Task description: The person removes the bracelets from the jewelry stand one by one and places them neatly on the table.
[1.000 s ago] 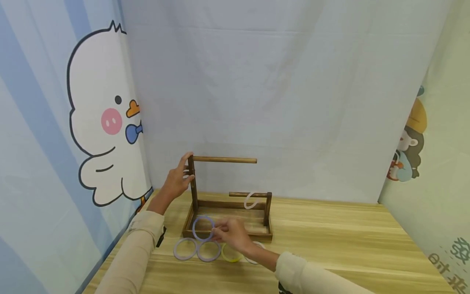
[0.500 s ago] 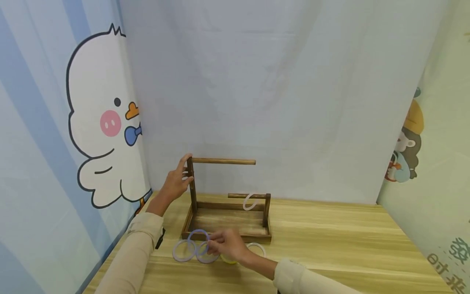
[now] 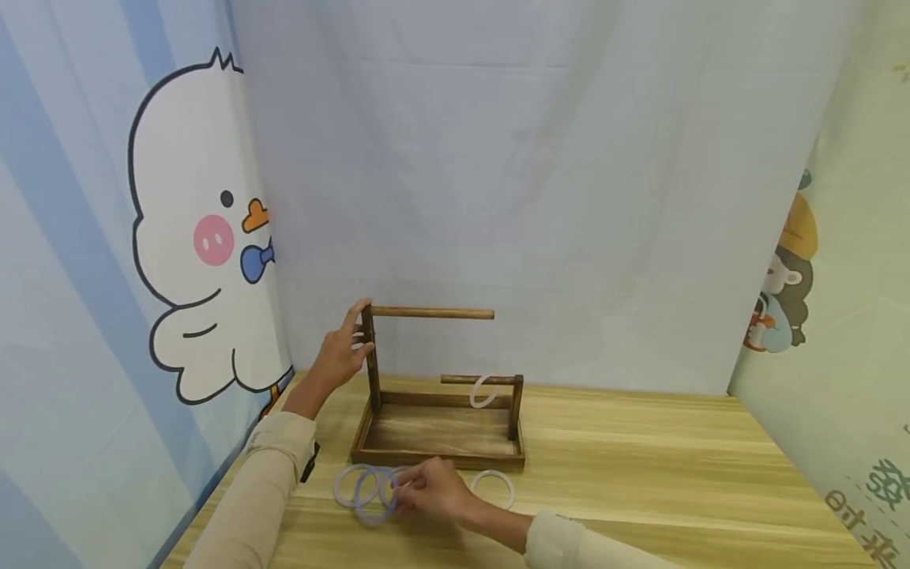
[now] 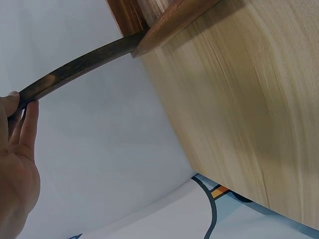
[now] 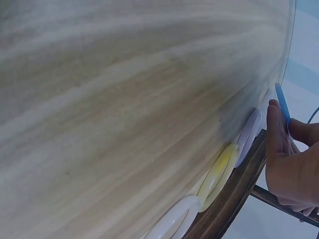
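My left hand point(image 3: 340, 356) grips the top of the tall post point(image 3: 370, 359) of a brown wooden stand with a tray base. Two horizontal bars branch off it: a high bar point(image 3: 434, 313) with no ring on it, and a low bar point(image 3: 458, 379) from which a pale ring point(image 3: 475, 397) hangs. Before the tray, my right hand point(image 3: 435, 494) pinches a blue ring point(image 5: 282, 102) between thumb and fingers. This ring is tilted just above the pale purple rings point(image 3: 337, 486) on the table, overlapping them in the head view.
A white ring point(image 3: 511, 490) lies right of my right hand. The yellow ring point(image 5: 212, 174) shows in the right wrist view but is hidden by the hand in the head view. A grey curtain point(image 3: 569, 237) stands behind the wooden table point(image 3: 640, 474).
My right hand has lowered the blue ring from in front of the tray toward the table, nearer me and slightly left. The left hand has stayed on the post.
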Tool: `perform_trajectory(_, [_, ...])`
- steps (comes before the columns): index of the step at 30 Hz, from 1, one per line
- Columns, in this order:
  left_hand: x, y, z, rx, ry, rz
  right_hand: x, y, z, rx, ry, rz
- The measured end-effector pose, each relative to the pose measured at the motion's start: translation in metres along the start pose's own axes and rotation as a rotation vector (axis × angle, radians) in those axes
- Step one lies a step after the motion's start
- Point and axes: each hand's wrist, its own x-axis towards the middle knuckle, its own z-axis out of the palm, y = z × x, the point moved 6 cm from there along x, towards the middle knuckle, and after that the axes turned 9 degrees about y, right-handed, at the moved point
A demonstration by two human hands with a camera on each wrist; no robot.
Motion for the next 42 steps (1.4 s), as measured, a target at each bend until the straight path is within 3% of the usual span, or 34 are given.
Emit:
perform_trajectory(7, [0.001, 0.002, 0.001, 0.014, -0.002, 0.013, -0.006, 0.004, 0.006, 0.028, -0.029, 0.04])
perform_trajectory(16, [0.002, 0.005, -0.002, 0.01, -0.008, -0.003, -0.013, 0.009, 0.013, 0.07, -0.134, 0.114])
perform_trajectory(21, [0.002, 0.005, -0.003, 0.013, -0.004, 0.008, -0.014, 0.011, 0.015, 0.083, -0.143, 0.143])
perform_trajectory(28, [0.0, 0.003, -0.003, 0.008, 0.0, 0.01, -0.015, 0.013, 0.019, 0.107, -0.108, 0.164])
perform_trajectory(42, [0.0, 0.002, -0.001, 0.013, -0.012, 0.001, -0.013, 0.016, 0.016, 0.023, -0.007, 0.144])
